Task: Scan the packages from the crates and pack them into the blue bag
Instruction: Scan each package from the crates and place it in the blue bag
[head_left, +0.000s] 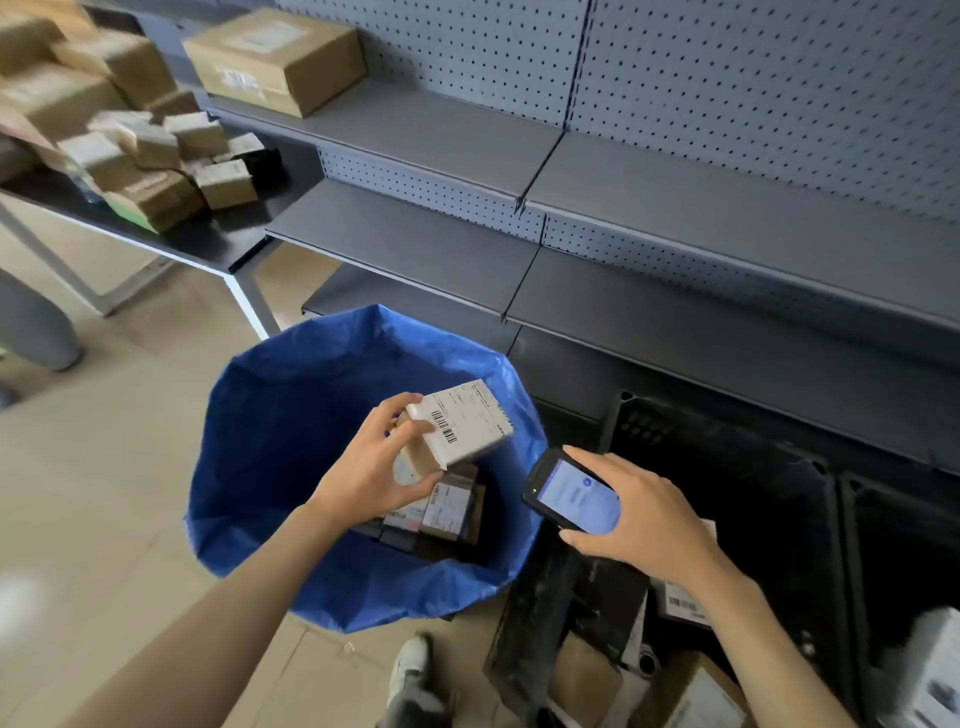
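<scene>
Left fingers (388, 415) grip package (467, 421) over blue bag (270, 415) — right fingers (589, 460) clasp scanner (571, 493) by crate (675, 413).

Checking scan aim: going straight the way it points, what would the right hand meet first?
Probably the package gripped by the left hand over the blue bag; the right hand with its scanner points there. Depth is unclear.
</scene>
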